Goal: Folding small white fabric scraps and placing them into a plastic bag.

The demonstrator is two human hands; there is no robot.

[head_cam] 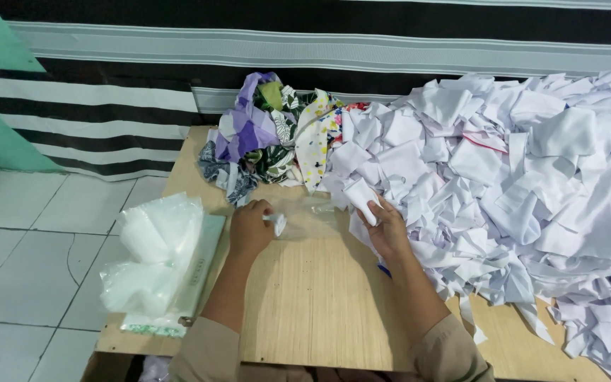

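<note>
My left hand [249,228] rests on the wooden table [319,297] and pinches the edge of a clear plastic bag [305,216] lying flat on the board. My right hand [385,226] grips a folded white cloth piece [361,194] at the edge of a big heap of white cloth pieces [518,184]. The two hands are a short way apart, with the bag between them.
A pile of patterned purple, green and yellow cloth pieces [270,134] lies at the table's far edge. A stack of clear plastic bags [157,255] sits at the left edge. Tiled floor [30,240] lies to the left, a striped wall [178,49] behind.
</note>
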